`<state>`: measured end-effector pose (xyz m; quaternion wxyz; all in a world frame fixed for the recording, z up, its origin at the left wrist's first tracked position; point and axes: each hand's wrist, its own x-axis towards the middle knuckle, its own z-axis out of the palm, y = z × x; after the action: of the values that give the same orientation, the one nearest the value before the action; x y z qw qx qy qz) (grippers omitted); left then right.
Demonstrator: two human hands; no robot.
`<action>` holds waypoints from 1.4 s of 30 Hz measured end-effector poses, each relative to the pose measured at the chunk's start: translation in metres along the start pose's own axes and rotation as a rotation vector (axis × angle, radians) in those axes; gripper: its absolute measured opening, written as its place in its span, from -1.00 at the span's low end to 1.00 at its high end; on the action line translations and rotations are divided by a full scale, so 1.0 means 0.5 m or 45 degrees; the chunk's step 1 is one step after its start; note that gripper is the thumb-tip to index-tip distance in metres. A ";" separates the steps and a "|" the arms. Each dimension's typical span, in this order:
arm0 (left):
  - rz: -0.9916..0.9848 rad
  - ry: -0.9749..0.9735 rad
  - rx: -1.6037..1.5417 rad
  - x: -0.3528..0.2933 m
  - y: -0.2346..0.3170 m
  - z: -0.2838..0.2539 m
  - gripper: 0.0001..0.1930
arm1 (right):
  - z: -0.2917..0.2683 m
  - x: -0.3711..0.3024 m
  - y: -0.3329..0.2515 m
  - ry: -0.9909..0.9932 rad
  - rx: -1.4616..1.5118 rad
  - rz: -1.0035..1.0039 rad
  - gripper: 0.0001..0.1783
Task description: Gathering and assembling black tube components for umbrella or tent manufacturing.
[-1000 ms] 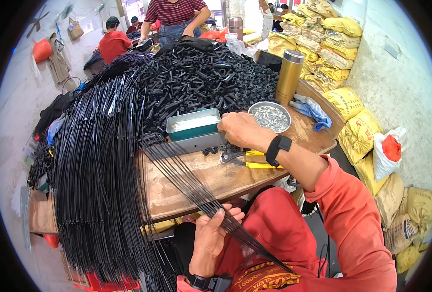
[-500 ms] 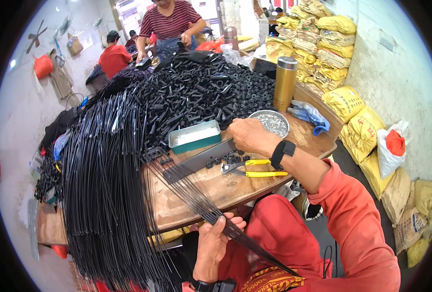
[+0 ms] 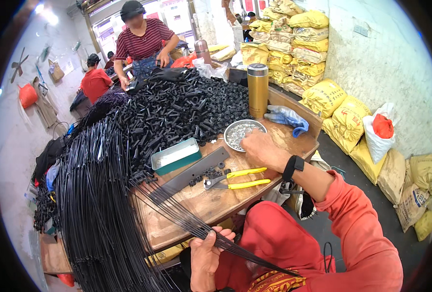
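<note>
My left hand is closed around a bundle of thin black cables, which slants from the table edge down across my lap. My right hand is curled at the near side of a round metal bowl of small silvery pieces; its fingertips are hidden. End-cutting pliers with yellow handles lie just left of that wrist. Beside them are small black ring-like parts and a flat dark metal bar. A teal tin with pale contents stands behind the bar.
A large heap of black tubular parts covers the table's back. Long black cables hang over its left side. A gold flask and blue-grey gloves stand right. Yellow sacks line the wall. A person works opposite.
My right hand has moved from the upper end of the dark bar to the bowl. The view has shifted, while my left hand keeps its hold on the cables.
</note>
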<state>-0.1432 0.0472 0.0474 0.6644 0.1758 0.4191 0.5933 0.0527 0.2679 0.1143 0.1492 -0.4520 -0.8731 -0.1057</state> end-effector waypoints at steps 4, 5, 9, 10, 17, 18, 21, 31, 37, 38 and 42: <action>0.017 0.014 0.027 0.005 0.004 0.006 -0.81 | 0.025 0.018 -0.002 0.103 0.087 -0.139 -0.88; 0.024 0.003 0.039 0.003 0.004 0.009 -0.81 | 0.031 0.021 -0.006 0.118 0.085 -0.131 -0.88; 0.009 -0.005 0.073 -0.005 0.002 -0.009 -0.84 | 0.043 0.033 -0.041 0.126 0.206 -0.169 -0.92; -0.004 0.036 0.045 -0.013 0.005 0.008 -0.84 | 0.048 0.028 -0.044 0.188 0.268 -0.179 -0.93; 0.043 0.101 0.102 -0.038 -0.004 0.021 -0.77 | 0.034 0.016 -0.073 0.061 0.406 -0.130 -0.91; 0.054 0.109 0.114 -0.037 -0.001 0.026 -0.75 | 0.036 0.017 -0.072 0.105 0.390 -0.117 -0.90; 0.075 0.149 0.102 -0.025 -0.001 0.015 -0.75 | 0.039 -0.002 -0.076 0.293 0.331 -0.184 -0.88; 0.010 -0.066 -0.051 0.001 0.006 0.005 -0.66 | -0.068 -0.218 -0.164 -0.520 0.942 -0.370 -0.62; 0.043 -0.031 0.041 0.001 0.003 0.005 -0.66 | 0.009 -0.287 -0.236 -0.602 1.364 -0.147 -0.54; 0.055 -0.018 0.041 0.003 -0.002 0.000 -0.68 | 0.012 -0.289 -0.247 -0.607 1.584 -0.028 -0.58; 0.098 0.093 0.070 -0.011 -0.005 -0.001 -0.79 | 0.020 -0.294 -0.273 -0.493 1.727 0.097 -0.65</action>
<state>-0.1417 0.0411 0.0472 0.6202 0.1880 0.4522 0.6129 0.0195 0.0819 0.0459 0.2435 -0.3003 -0.7407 0.5494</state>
